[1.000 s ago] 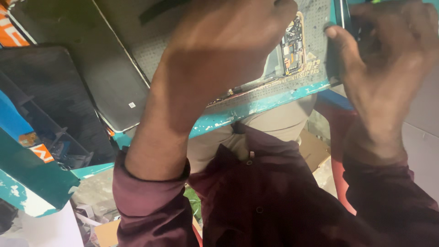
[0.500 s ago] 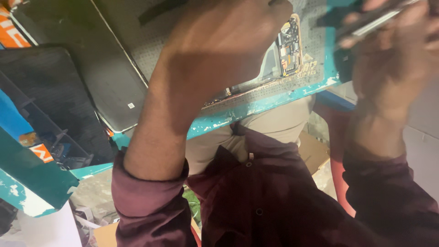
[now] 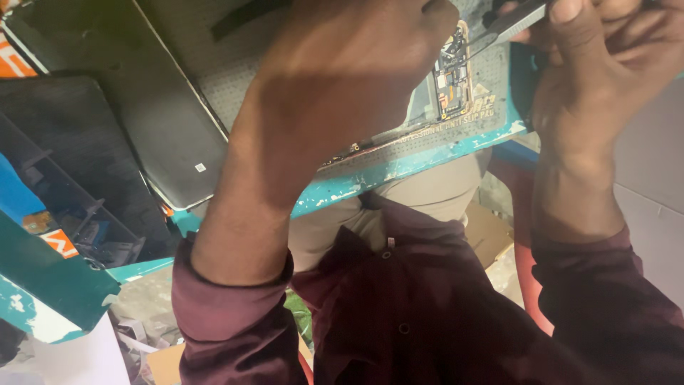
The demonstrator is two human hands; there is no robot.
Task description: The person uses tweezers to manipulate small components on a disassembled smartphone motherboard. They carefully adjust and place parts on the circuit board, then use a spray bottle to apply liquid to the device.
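Your left hand [image 3: 342,78] lies palm-down over an opened phone [image 3: 427,100] on the grey work mat [image 3: 456,135], fingers curled; whether it grips the phone, I cannot tell. Your right hand [image 3: 605,64] pinches a slim metal tool [image 3: 509,25], probably tweezers, its tip just beside the exposed circuit board [image 3: 454,71]. A dark screen panel [image 3: 153,125] lies to the left.

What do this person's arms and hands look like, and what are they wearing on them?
Both hands, the left hand and the right hand, are bare: no gloves, and no rings or watch that I can make out. Both forearms are uncovered, with long dark maroon shirt sleeves pushed up and bunched towards the elbows. The sleeves belong to a buttoned maroon shirt.
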